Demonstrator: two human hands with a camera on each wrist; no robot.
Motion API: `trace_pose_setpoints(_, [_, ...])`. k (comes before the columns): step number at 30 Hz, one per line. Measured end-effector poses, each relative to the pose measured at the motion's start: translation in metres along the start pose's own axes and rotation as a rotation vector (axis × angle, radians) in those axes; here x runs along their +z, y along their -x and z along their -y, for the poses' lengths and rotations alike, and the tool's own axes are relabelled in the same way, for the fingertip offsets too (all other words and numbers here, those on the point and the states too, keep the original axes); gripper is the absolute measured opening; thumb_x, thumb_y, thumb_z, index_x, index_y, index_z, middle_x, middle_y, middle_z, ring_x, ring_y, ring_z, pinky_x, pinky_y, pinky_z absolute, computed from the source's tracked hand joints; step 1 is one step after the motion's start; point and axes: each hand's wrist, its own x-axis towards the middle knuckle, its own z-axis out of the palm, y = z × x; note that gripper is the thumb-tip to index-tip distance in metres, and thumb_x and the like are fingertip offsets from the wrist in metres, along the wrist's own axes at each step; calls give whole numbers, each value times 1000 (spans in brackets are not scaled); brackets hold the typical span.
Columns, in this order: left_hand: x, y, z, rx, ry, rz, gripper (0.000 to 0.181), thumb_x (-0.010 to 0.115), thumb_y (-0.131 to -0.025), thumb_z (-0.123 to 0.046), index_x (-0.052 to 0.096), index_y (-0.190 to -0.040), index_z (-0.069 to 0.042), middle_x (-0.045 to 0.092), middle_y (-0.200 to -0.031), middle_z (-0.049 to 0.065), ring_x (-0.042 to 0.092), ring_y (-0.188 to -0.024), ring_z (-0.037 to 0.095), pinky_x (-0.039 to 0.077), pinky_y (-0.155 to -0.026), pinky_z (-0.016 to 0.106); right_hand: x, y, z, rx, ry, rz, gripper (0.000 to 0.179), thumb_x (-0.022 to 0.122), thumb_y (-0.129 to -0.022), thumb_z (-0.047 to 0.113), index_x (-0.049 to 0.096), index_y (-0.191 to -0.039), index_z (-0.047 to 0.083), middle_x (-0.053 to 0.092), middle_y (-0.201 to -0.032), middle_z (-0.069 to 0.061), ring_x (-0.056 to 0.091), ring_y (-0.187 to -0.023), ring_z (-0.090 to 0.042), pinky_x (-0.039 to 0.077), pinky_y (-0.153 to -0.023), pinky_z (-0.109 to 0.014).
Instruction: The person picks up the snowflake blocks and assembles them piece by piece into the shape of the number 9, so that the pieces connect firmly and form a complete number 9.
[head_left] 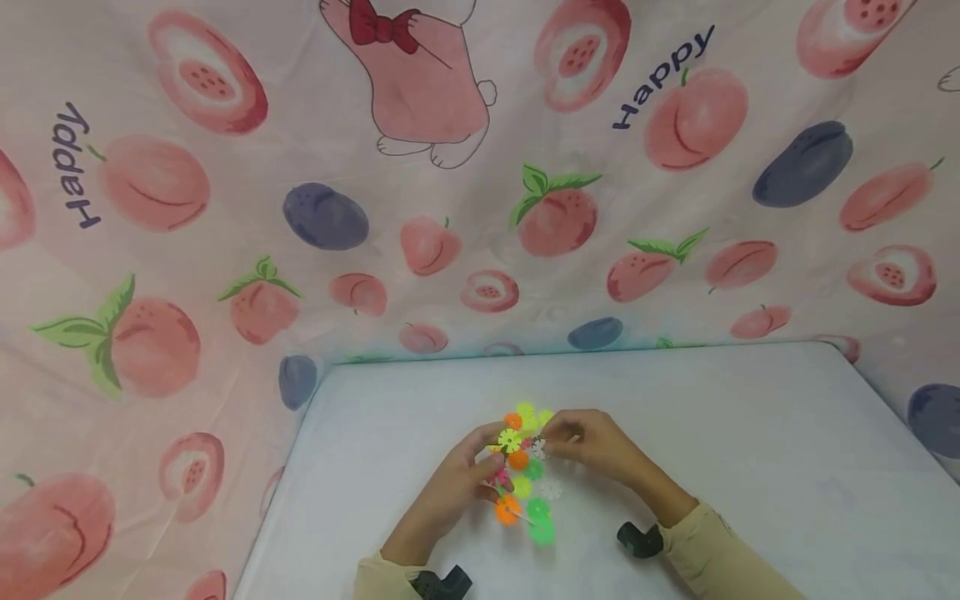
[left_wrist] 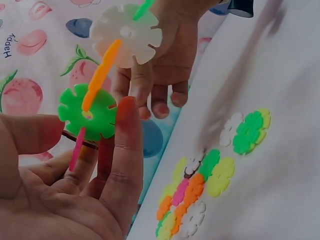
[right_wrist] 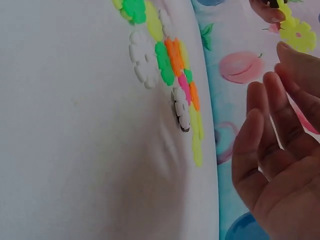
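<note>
My left hand (head_left: 450,483) pinches a green notched flower-shaped building disc (left_wrist: 100,120) between thumb and fingers. Slotted into it are a pink disc (left_wrist: 76,150) and an orange disc (left_wrist: 102,75), both seen edge-on. The orange one joins a white disc (left_wrist: 147,37), which has a green piece (left_wrist: 143,9) at its top. Close beside these joined discs is my right hand (head_left: 592,446); its fingers are loosely bent in the right wrist view, with nothing visible between them. A yellow disc (right_wrist: 298,36) shows just beyond its thumb.
Several loose discs in green, orange, yellow, pink and white lie grouped on the white table, among them a green disc (head_left: 542,530) and an orange disc (head_left: 507,510). A fruit-patterned cloth (head_left: 450,192) rises behind the table. Black wrist mounts (head_left: 640,540) sit at both sleeves.
</note>
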Motion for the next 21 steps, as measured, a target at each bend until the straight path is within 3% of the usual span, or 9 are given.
trace_pose_setpoints(9, [-1,-2,1,-19,38,-15,44,48,-105,-20,51,-148,-27,49,-140,12,68,-81,17,59,-74,31,5,-1,-10,-22,136,151,16,83,-85,26,75,-96,19,70,-91,12,60,-81,-4,52,-72,-25])
trace_pose_setpoints(16, [0,-1,0,-19,29,-59,43,50,-103,-18,50,-147,-20,50,-134,16,66,-79,17,57,-69,29,10,2,-12,-6,226,248,24,91,-75,21,74,-92,22,67,-90,12,57,-82,-9,50,-74,-26])
trace_pose_setpoints(21, [1,-1,-1,-14,21,-70,44,51,-103,-18,51,-147,-24,49,-136,18,66,-78,16,58,-68,29,14,3,-11,20,293,277,29,91,-72,12,72,-90,25,63,-88,12,56,-83,-10,49,-75,-26])
